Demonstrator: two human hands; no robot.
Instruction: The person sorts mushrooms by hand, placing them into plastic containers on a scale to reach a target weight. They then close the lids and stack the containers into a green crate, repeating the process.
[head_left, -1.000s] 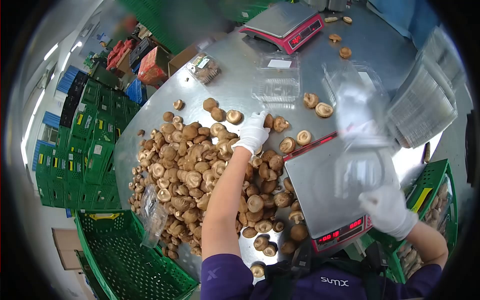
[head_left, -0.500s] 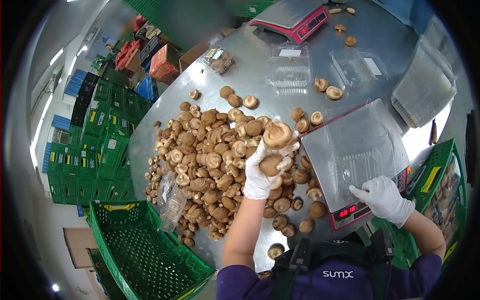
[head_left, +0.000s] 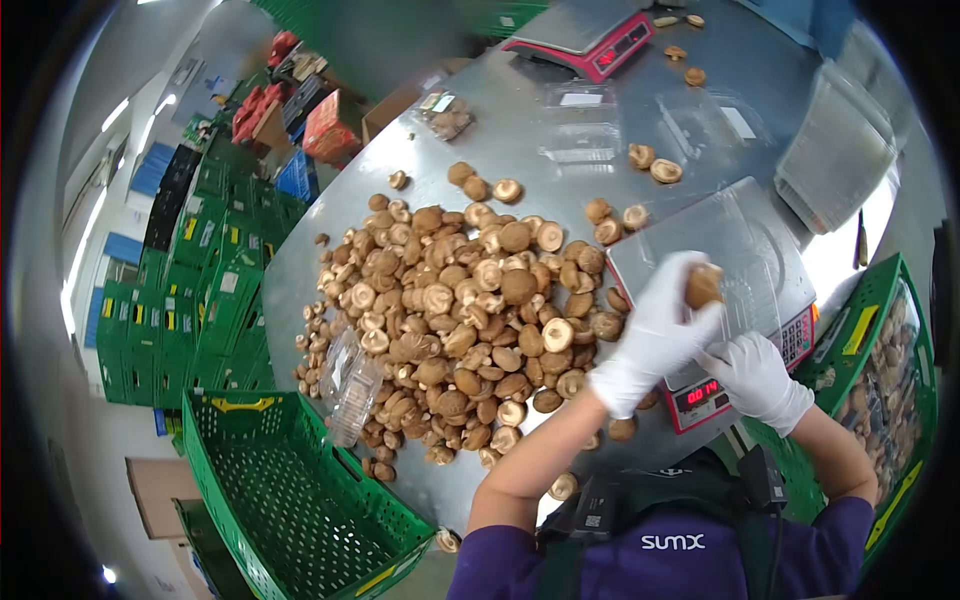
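Observation:
My left hand, in a white glove, is closed around a brown mushroom and holds it above a clear plastic clamshell container. That container rests on the steel plate of a red scale, whose lit display seems to read 0.014. At the container's near edge, the bent fingers of my gloved right hand are on its rim; the fingertips are partly hidden. Left of the scale lies a large heap of mushrooms, caps and stems turned every way.
An empty green crate stands at lower left, near another clear container. Stacked containers sit at right, above a crate of packed mushrooms. A second red scale and a filled pack are farther back.
My left hand has moved right from the heap to over the container, carrying a mushroom. My right hand has shifted slightly left, its fingers more bent. The display reading has changed.

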